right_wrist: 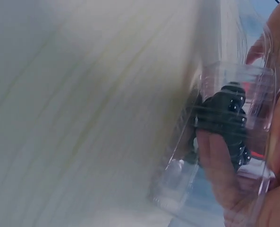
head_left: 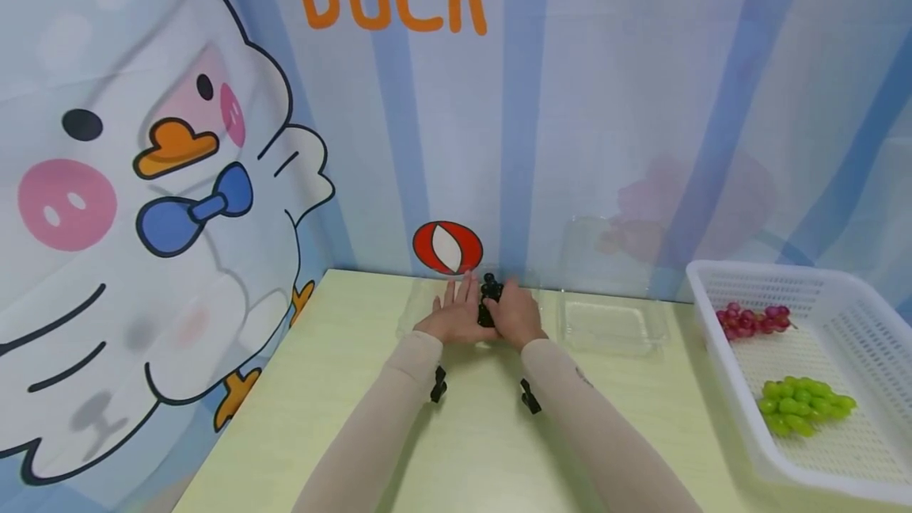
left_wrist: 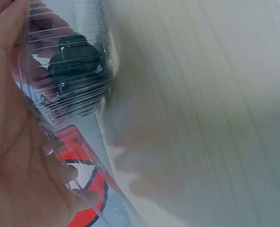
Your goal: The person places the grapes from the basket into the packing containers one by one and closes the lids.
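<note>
A bunch of black grapes (head_left: 488,301) lies in a clear plastic box (right_wrist: 177,182) at the back of the table; the box walls partly blur it. My right hand (head_left: 518,313) reaches into the box and grips the grapes, its fingers showing through the plastic in the right wrist view. On the other side my left hand (head_left: 456,317) lies against the box and its lid (left_wrist: 125,208), palm showing and fingers straight. The left thumb (left_wrist: 10,26) touches the box wall.
Another clear plastic box (head_left: 609,323) stands open to the right, its lid upright. A white basket (head_left: 741,410) at the far right holds red grapes (head_left: 754,320) and green grapes (head_left: 803,404). A printed curtain (head_left: 591,101) hangs right behind the table (head_left: 456,450).
</note>
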{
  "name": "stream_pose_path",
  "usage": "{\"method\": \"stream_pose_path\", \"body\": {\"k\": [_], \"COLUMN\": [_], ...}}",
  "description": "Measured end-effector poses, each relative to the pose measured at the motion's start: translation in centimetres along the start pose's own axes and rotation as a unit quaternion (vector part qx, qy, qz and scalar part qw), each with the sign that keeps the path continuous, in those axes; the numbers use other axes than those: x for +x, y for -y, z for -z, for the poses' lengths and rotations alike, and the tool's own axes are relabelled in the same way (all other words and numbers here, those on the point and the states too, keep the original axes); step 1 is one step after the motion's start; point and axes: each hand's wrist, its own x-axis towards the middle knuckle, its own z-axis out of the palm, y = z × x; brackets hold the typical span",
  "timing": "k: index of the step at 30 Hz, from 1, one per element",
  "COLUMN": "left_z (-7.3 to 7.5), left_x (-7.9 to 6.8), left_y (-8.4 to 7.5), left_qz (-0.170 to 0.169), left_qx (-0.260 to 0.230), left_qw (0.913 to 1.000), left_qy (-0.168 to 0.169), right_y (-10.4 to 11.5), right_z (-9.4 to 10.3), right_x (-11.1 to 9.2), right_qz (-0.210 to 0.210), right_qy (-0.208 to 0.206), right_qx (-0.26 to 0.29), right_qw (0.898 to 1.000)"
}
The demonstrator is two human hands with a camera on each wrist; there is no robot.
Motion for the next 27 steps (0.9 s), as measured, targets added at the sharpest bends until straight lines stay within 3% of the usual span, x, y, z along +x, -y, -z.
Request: {"method": "stream_pose_path", "body": {"k": [6, 27], "left_z": [-0.12, -0.52], "left_x": [0.06, 0.38], "left_y": [-0.05, 0.03], "left_qz": [-0.001, -0.002], "left_qx": [0.002, -0.001], "left_qw": [1.0000, 0.9999], "left_qy": [-0.010, -0.012], "right_y": [-0.40, -0.77], "right_z": [0.10, 0.12], "right_x": [0.38, 0.58], "right_qz": [0.028, 0.032], "right_qy": [0.009, 0.027], "right_qx": [-0.013, -0.018], "right_qw": [0.999, 0.999]}}
